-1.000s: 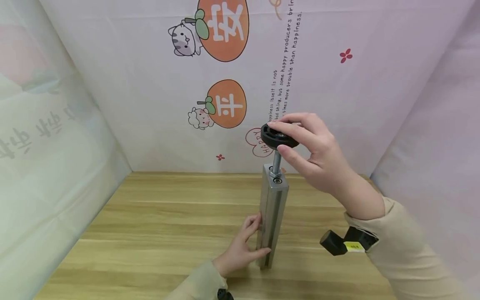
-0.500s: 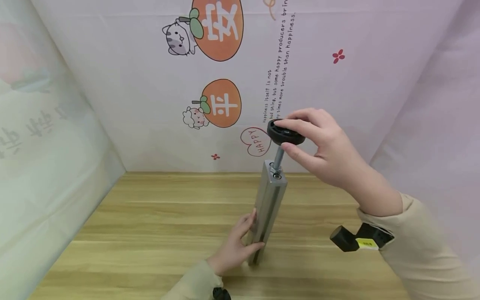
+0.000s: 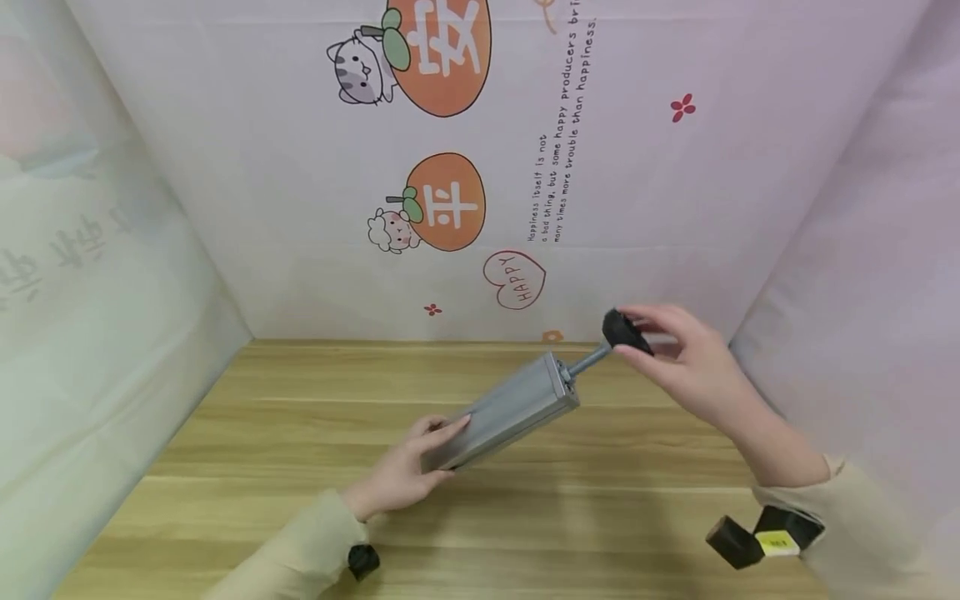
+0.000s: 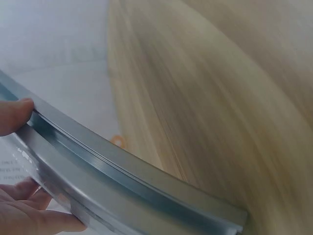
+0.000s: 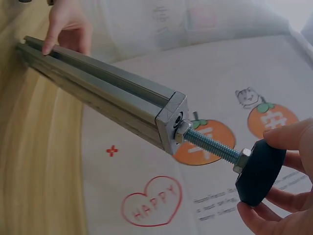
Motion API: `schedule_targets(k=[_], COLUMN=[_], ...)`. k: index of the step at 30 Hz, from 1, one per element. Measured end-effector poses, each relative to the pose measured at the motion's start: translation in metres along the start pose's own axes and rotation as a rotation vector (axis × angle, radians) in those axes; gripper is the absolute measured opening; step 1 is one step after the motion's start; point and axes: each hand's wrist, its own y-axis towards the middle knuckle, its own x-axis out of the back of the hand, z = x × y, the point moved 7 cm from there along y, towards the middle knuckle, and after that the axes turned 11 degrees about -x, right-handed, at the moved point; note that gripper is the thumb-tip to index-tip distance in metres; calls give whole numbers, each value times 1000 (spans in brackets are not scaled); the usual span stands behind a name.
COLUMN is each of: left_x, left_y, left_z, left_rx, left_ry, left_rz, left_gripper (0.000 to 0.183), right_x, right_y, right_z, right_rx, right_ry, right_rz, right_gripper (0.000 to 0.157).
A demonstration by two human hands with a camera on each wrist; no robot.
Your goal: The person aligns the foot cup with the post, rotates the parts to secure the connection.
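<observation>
A grey aluminium profile (image 3: 501,412) slants across the middle of the head view, its upper end toward the right. From its end plate (image 5: 171,122) a threaded rod (image 5: 212,146) with hex nuts sticks out, bearing a round black foot (image 3: 624,329). My left hand (image 3: 412,467) grips the lower part of the profile, thumb on one side and fingers on the other; a grooved side shows in the left wrist view. At the other end my right hand (image 3: 686,362) pinches the black foot (image 5: 260,172) by its rim between thumb and fingers.
A wood-grain table (image 3: 300,417) lies beneath. Behind it hangs a white cloth (image 3: 615,192) with printed oranges and lettering, and more cloth closes off both sides. Black wrist cameras (image 3: 765,537) sit on the sleeves.
The profile has tipped from nearly upright to a strong slant, its foot end moving right and down. My left hand has gone left and up with the lower end; my right hand moved down and right.
</observation>
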Motion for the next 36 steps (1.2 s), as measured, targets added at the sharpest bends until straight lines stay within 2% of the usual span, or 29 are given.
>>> schedule_targets(k=[4, 9, 15, 20, 28, 36], left_x=[10, 13, 11, 6, -1, -3], left_y=[-6, -13, -17, -9, -1, 2], left_z=[14, 25, 42, 56, 70, 77], left_rx=[2, -25, -13, -11, 3, 35], left_ry=[116, 219, 304, 357, 378, 372], left_rz=[59, 133, 233, 313, 368, 381], left_gripper=[76, 71, 70, 68, 67, 66], right_x=[-25, -59, -100, -125, -152, -159], right_y=[-10, -22, -38, -45, -52, -51], right_z=[-47, -94, -135, -165, -198, -202], right_rx=[-182, -320, -499, -633, -733, -716], right_ry=[75, 179, 348, 488, 565, 608], right_rz=[73, 101, 190, 258, 297, 346], right_gripper=[48, 53, 60, 63, 62, 61])
